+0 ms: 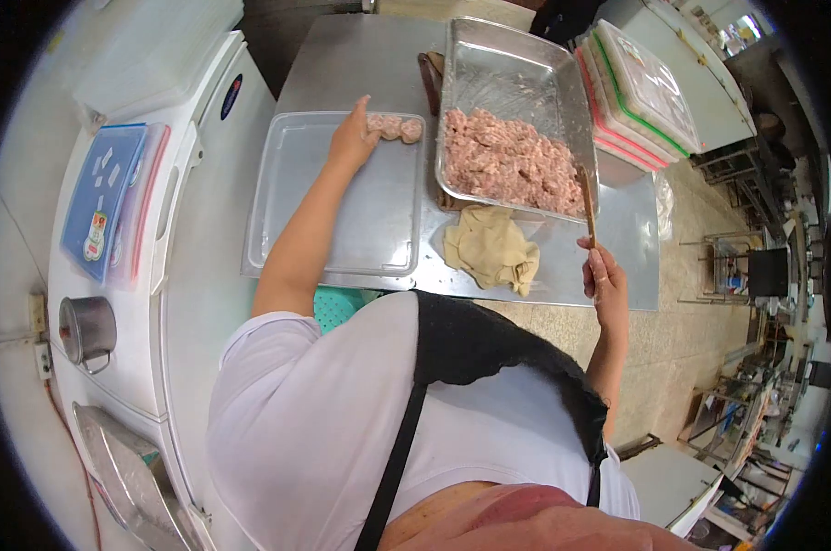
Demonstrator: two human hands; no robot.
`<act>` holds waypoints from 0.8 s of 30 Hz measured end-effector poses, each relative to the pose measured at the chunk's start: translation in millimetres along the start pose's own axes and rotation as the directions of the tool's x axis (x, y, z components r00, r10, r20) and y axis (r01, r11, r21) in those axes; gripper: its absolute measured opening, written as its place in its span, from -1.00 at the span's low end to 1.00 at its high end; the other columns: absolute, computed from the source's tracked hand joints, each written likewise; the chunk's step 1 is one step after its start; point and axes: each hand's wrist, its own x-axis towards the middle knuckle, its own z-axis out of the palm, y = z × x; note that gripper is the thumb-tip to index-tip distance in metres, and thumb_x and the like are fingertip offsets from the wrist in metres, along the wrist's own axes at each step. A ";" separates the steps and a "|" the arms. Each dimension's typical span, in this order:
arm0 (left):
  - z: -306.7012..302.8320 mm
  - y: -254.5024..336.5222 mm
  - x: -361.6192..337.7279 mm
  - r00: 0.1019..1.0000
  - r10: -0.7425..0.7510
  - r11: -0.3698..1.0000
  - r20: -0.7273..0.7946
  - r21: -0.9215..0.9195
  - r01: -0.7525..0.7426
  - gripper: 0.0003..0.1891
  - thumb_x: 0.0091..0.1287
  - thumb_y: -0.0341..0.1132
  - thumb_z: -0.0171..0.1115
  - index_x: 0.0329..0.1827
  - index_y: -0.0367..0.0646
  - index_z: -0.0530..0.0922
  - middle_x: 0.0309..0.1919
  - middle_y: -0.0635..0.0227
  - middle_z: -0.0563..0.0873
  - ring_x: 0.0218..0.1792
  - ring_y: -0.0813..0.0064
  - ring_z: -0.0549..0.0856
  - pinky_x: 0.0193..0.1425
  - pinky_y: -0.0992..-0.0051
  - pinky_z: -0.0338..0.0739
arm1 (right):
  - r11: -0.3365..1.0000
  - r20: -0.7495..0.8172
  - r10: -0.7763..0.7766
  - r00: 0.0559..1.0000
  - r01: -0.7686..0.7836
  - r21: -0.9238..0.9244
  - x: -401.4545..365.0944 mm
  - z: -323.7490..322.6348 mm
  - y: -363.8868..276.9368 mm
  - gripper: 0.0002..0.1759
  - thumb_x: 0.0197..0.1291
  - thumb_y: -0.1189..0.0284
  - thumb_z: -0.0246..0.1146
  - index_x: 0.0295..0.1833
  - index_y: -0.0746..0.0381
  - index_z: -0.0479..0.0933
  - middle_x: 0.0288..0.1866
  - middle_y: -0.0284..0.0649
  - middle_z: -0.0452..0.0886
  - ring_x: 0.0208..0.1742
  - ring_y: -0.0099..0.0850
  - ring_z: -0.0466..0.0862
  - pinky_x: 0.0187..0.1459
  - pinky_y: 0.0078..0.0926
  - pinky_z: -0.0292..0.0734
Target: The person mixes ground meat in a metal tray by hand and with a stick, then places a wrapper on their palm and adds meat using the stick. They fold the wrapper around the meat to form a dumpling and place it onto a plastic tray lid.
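Observation:
My left hand [353, 138] is over the far part of a clear plastic tray [333, 266], its fingers apart, beside a short row of round filled dumplings [395, 128]. My right hand [604, 274] grips a thin wooden stick [590, 207] whose far end reaches the right edge of the meat. Pink minced meat [512, 161] fills the near half of a deep metal pan [507, 69]. Just in front of the pan lies a crumpled pale dough sheet [491, 248].
Stacked plastic boxes [640, 87] with coloured rims stand right of the pan. On the left, a white freezer [112, 358] carries a blue lid [107, 193] and a metal mug [87, 331]. Below the metal table [342, 55] is a green perforated basket [335, 308].

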 end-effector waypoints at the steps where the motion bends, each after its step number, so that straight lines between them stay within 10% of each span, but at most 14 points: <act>1: -0.3 2.4 0.6 1.000 0.008 1.000 0.012 0.000 -0.008 -0.23 0.16 -0.28 0.33 0.43 -0.07 0.17 0.16 -0.02 0.55 0.13 -0.02 0.56 0.17 0.19 0.48 | 0.997 0.025 -0.048 0.999 0.049 -0.055 4.7 -4.3 2.8 -0.63 0.43 0.22 0.08 0.13 0.25 0.55 -0.54 -0.54 0.29 -0.59 -0.75 0.25 -0.57 -0.73 0.15; 6: 3.6 10.4 -11.4 0.977 0.177 0.978 -0.120 0.135 -0.160 -0.35 0.16 -0.26 0.32 0.35 -0.07 0.31 0.10 0.03 0.60 0.11 -0.02 0.57 0.16 0.18 0.47 | 0.834 0.032 -0.282 0.959 0.261 -0.486 52.6 -46.4 28.1 -0.66 0.39 0.19 0.12 0.04 0.18 0.63 -0.51 -0.40 0.47 -0.55 -0.56 0.45 -0.48 -0.56 0.35; 8: -0.7 46.8 -29.0 0.964 0.249 0.961 -0.091 0.143 -0.235 -0.47 0.18 -0.27 0.31 0.24 -0.09 0.41 0.04 0.07 0.63 0.08 0.02 0.59 0.13 0.19 0.48 | 0.426 0.163 -0.331 0.930 0.301 -0.853 75.1 -70.6 13.4 -0.68 0.33 0.17 0.15 -0.10 0.16 0.67 -0.39 -0.13 0.60 -0.34 -0.19 0.64 -0.34 -0.23 0.50; 12: 8.0 166.8 -92.3 0.946 0.298 0.928 0.126 -0.272 -0.256 -0.81 0.24 -0.29 0.23 -0.16 -0.17 0.60 -0.20 0.16 0.66 -0.10 0.14 0.63 -0.01 0.23 0.50 | 0.217 0.304 -0.218 0.927 0.350 -0.911 119.6 -100.8 -8.6 -0.65 0.28 0.09 0.16 -0.25 0.13 0.68 -0.30 -0.14 0.65 -0.25 -0.11 0.64 -0.31 -0.19 0.52; 17: 114.7 231.5 -145.7 0.726 0.621 0.773 0.296 -0.389 -0.502 -0.83 0.17 -0.33 0.28 -0.22 -0.19 0.60 -0.26 0.20 0.60 -0.11 0.20 0.59 -0.02 0.25 0.47 | -0.027 0.615 -0.484 0.623 0.692 -0.722 175.3 -100.4 18.4 -0.54 0.34 0.07 0.08 -0.46 0.18 0.59 -0.44 -0.16 0.62 -0.37 -0.13 0.63 -0.35 -0.17 0.52; 24: 135.5 260.3 -169.2 0.681 0.525 0.755 0.511 0.089 -0.649 -0.79 0.07 -0.25 0.37 -0.26 -0.07 0.60 -0.12 0.35 0.57 0.04 0.26 0.50 0.10 0.26 0.36 | 0.162 0.581 -0.330 0.744 0.651 -0.741 154.5 -96.5 55.8 -0.50 0.38 0.10 0.02 -0.47 0.21 0.58 -0.50 -0.08 0.63 -0.44 -0.07 0.65 -0.37 -0.10 0.54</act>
